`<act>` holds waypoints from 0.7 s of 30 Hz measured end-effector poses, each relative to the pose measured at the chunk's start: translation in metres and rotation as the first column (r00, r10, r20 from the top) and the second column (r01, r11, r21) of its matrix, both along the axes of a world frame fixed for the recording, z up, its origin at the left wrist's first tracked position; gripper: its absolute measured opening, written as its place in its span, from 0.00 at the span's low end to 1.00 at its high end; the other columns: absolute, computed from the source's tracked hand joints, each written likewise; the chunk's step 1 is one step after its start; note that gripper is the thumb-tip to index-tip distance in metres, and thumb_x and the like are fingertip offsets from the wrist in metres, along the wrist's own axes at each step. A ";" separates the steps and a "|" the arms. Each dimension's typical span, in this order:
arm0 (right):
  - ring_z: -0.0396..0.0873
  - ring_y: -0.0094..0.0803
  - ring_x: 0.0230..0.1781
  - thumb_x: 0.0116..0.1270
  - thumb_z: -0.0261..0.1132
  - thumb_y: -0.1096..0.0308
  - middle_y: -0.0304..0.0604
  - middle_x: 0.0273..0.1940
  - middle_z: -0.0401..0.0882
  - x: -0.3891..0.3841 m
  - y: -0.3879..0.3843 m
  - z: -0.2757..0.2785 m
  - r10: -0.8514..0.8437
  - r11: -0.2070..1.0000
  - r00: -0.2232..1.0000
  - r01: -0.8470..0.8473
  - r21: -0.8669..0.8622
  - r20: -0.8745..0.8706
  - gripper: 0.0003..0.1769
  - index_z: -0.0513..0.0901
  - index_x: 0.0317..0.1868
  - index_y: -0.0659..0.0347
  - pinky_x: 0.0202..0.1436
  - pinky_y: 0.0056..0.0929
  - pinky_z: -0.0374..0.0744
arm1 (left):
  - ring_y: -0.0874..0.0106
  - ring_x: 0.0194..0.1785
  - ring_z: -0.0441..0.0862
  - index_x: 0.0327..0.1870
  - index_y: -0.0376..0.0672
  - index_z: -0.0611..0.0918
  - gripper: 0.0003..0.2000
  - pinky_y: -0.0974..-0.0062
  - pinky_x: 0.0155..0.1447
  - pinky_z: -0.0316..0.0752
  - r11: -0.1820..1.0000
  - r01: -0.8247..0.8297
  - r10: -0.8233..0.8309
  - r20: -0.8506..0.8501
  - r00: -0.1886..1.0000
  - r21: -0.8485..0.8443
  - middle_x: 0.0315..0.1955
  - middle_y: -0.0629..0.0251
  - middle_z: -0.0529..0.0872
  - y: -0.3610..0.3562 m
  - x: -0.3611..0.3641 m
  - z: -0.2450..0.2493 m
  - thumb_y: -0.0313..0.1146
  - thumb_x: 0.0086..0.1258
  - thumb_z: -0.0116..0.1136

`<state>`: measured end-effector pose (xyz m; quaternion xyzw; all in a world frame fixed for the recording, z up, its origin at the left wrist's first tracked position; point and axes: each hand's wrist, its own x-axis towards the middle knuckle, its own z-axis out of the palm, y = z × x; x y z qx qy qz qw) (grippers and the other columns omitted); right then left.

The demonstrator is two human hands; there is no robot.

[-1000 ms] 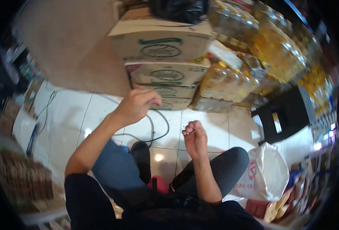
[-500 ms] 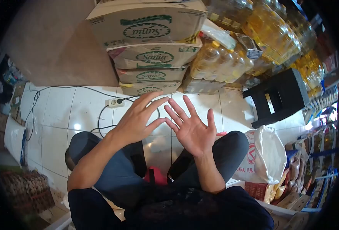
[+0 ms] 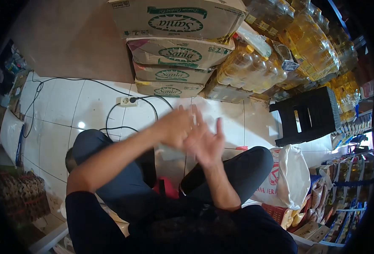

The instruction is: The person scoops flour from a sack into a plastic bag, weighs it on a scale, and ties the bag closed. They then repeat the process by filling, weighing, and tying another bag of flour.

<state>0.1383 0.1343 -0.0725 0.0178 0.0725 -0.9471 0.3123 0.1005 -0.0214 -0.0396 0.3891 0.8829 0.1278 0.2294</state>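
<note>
My left hand point(image 3: 175, 130), smeared by motion, lies across the fingers of my right hand point(image 3: 207, 144) in front of my lap. The right palm is turned up, with its thumb stretched away from the blurred fingers. Nothing shows in either hand. Below them are my bent knees in dark trousers, and a red item point(image 3: 166, 187) shows between my legs.
Stacked Sania cartons point(image 3: 168, 75) stand ahead, beside packs of yellow oil bottles point(image 3: 254, 67). A black stool point(image 3: 307, 116) lies to the right, near a white sack point(image 3: 295, 175). A socket strip point(image 3: 127, 101) with black cables rests on the tiled floor.
The hands, apart before with fingers spread, have come together and overlap. My left hand has moved right onto my right hand. The view has shifted slightly.
</note>
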 end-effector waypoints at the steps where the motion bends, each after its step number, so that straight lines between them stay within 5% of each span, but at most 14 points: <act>1: 0.49 0.46 0.75 0.69 0.40 0.32 0.53 0.75 0.48 -0.004 0.005 0.011 -0.070 0.997 0.995 0.072 0.014 -0.068 0.44 0.53 0.75 0.54 0.76 0.47 0.51 | 0.46 0.71 0.57 0.54 0.41 0.81 0.26 0.45 0.72 0.50 0.947 -0.296 0.321 -0.283 0.904 0.127 0.65 0.47 0.67 -0.012 -0.015 -0.028 0.52 0.62 0.59; 2: 0.49 0.46 0.75 0.69 0.41 0.32 0.52 0.75 0.49 -0.007 0.007 0.025 -0.141 0.989 0.980 0.145 0.023 -0.143 0.43 0.54 0.75 0.54 0.76 0.46 0.52 | 0.43 0.72 0.55 0.54 0.41 0.81 0.22 0.40 0.71 0.49 0.770 -0.525 0.637 -0.408 0.654 0.362 0.67 0.45 0.64 -0.024 -0.031 -0.056 0.48 0.67 0.55; 3: 0.49 0.46 0.76 0.70 0.42 0.34 0.53 0.75 0.49 -0.007 0.010 0.031 -0.143 0.989 0.978 0.148 0.021 -0.154 0.42 0.54 0.75 0.54 0.76 0.47 0.51 | 0.43 0.74 0.50 0.61 0.41 0.76 0.22 0.40 0.72 0.45 0.681 -0.729 0.715 -0.289 0.637 0.077 0.69 0.43 0.60 -0.031 -0.042 -0.032 0.42 0.70 0.52; 6: 0.48 0.47 0.76 0.70 0.44 0.36 0.54 0.75 0.48 -0.002 0.015 0.035 -0.138 0.990 0.982 0.143 0.022 -0.130 0.41 0.54 0.74 0.53 0.76 0.48 0.49 | 0.43 0.75 0.45 0.68 0.43 0.68 0.28 0.38 0.72 0.43 0.731 -0.462 0.682 -0.504 0.530 0.502 0.72 0.42 0.54 -0.025 -0.026 -0.019 0.40 0.68 0.54; 8: 0.49 0.46 0.76 0.70 0.43 0.34 0.53 0.75 0.49 0.001 0.012 0.024 -0.139 0.990 0.989 0.139 0.006 -0.060 0.42 0.54 0.74 0.52 0.76 0.46 0.51 | 0.44 0.74 0.51 0.67 0.44 0.70 0.29 0.40 0.71 0.48 0.803 -0.244 0.566 -0.568 0.598 0.543 0.70 0.44 0.59 0.007 0.002 0.012 0.39 0.63 0.57; 10: 0.47 0.47 0.76 0.70 0.43 0.35 0.55 0.75 0.47 0.007 0.010 0.017 -0.102 0.995 0.991 0.103 -0.001 -0.083 0.41 0.54 0.74 0.52 0.76 0.45 0.49 | 0.46 0.70 0.62 0.64 0.44 0.73 0.28 0.44 0.70 0.55 0.893 0.025 0.278 -0.593 0.756 0.450 0.67 0.47 0.66 0.031 0.031 -0.004 0.36 0.58 0.58; 12: 0.46 0.48 0.76 0.70 0.43 0.35 0.56 0.75 0.47 0.012 -0.001 0.023 -0.082 0.997 0.982 0.080 -0.018 -0.173 0.41 0.54 0.74 0.52 0.76 0.44 0.49 | 0.48 0.67 0.65 0.61 0.45 0.75 0.27 0.47 0.70 0.57 0.957 -0.036 0.154 -0.399 0.904 0.287 0.65 0.48 0.68 0.029 0.025 0.000 0.38 0.58 0.58; 15: 0.43 0.50 0.77 0.70 0.45 0.36 0.58 0.76 0.42 0.014 0.007 0.035 -0.099 0.995 0.993 0.097 -0.035 -0.064 0.43 0.51 0.75 0.54 0.77 0.47 0.46 | 0.51 0.64 0.69 0.58 0.45 0.78 0.24 0.51 0.69 0.59 0.998 -0.055 0.055 -0.016 0.998 0.020 0.63 0.50 0.71 0.011 0.004 0.017 0.40 0.58 0.59; 16: 0.41 0.50 0.77 0.70 0.47 0.37 0.59 0.76 0.39 0.014 0.010 0.039 -0.124 0.990 0.992 0.123 -0.063 -0.011 0.43 0.50 0.75 0.55 0.78 0.48 0.44 | 0.52 0.70 0.62 0.57 0.44 0.80 0.22 0.52 0.73 0.52 0.732 -0.192 0.518 -0.350 0.780 0.654 0.64 0.50 0.70 -0.007 -0.014 -0.014 0.41 0.61 0.58; 17: 0.41 0.50 0.77 0.70 0.47 0.37 0.59 0.76 0.39 0.012 0.013 0.044 -0.117 0.993 0.983 0.115 -0.028 -0.144 0.43 0.51 0.75 0.55 0.78 0.48 0.44 | 0.53 0.72 0.56 0.56 0.43 0.80 0.19 0.52 0.75 0.46 0.857 -0.321 0.514 -0.630 0.582 0.403 0.65 0.51 0.69 -0.021 -0.017 -0.004 0.37 0.65 0.57; 18: 0.41 0.50 0.77 0.70 0.47 0.37 0.59 0.76 0.39 0.011 0.016 0.047 -0.135 0.991 0.982 0.131 -0.037 -0.132 0.42 0.51 0.75 0.55 0.78 0.48 0.44 | 0.53 0.72 0.57 0.55 0.41 0.80 0.16 0.48 0.75 0.45 0.846 -0.420 0.530 -0.614 0.585 0.329 0.66 0.51 0.68 -0.041 -0.025 -0.006 0.34 0.68 0.56; 21: 0.41 0.49 0.77 0.70 0.47 0.37 0.59 0.76 0.38 0.008 0.021 0.053 -0.170 0.985 0.968 0.169 -0.022 -0.183 0.42 0.51 0.75 0.55 0.78 0.48 0.43 | 0.56 0.68 0.65 0.53 0.39 0.80 0.15 0.56 0.72 0.55 0.748 -0.354 0.634 -0.446 0.631 0.562 0.61 0.52 0.74 -0.051 -0.019 0.021 0.33 0.68 0.56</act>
